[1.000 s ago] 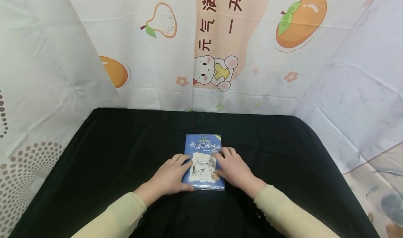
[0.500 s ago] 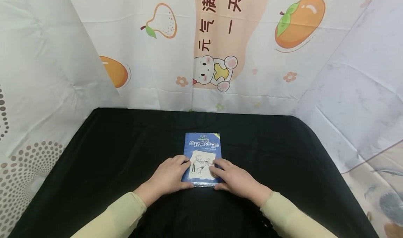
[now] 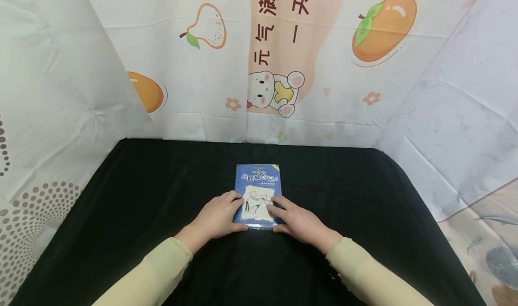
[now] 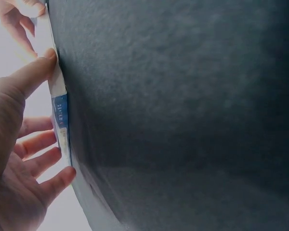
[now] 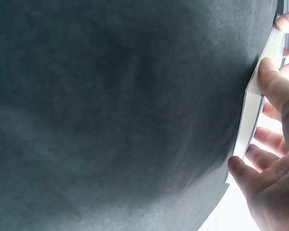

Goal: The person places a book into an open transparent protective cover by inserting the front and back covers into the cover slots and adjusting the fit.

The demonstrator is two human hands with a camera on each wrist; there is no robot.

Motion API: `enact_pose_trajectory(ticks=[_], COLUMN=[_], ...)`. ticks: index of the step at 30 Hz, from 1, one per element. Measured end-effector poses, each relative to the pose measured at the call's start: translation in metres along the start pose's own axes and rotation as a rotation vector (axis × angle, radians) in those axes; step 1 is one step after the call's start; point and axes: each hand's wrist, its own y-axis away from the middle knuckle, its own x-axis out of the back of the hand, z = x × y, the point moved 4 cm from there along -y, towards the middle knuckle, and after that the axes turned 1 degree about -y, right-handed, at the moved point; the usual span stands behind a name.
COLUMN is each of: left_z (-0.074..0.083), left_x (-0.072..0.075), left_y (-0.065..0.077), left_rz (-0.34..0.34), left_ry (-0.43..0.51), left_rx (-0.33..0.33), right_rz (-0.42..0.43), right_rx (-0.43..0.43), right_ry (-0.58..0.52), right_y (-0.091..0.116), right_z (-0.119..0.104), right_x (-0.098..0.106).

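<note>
A blue book (image 3: 259, 178) with a cartoon drawing on its cover lies flat on a black cloth. My left hand (image 3: 218, 214) is at its near left corner, thumb at the near edge and the other fingers spread along the left side. At the opposite near corner is my right hand (image 3: 301, 220), two fingers reaching onto the cover and the thumb by the near edge. The left wrist view shows the book's spine (image 4: 60, 109) beside the left fingertips. Pale page edges (image 5: 250, 115) appear under the right fingers in the right wrist view.
Black cloth (image 3: 162, 175) covers the table around the book. A white printed curtain (image 3: 182, 86) hangs behind the far edge, and more pale cloth (image 3: 457, 113) encloses both sides.
The book has slid away from me and slightly left, with both hands following. My right hand first shifted down to the book's near right corner.
</note>
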Motion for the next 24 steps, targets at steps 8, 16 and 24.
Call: enact_pose_trajectory(ticks=[8,16,24], left_z=[-0.002,-0.01,-0.043], left_x=[0.0,0.004,0.026], left_y=[-0.003,-0.009,-0.011], left_rz=[-0.014,-0.059,0.107], left_ry=[0.023,0.153,0.158], left_rx=[0.023,0.086,0.228], right_rz=[-0.002,0.004,0.202], right_rx=[-0.007,-0.031,-0.121], right_ry=[0.009,-0.044,0.045], right_y=[-0.003,-0.006,-0.011], right_z=[0.002,0.008,0.026], right_x=[-0.001,0.007,0.035])
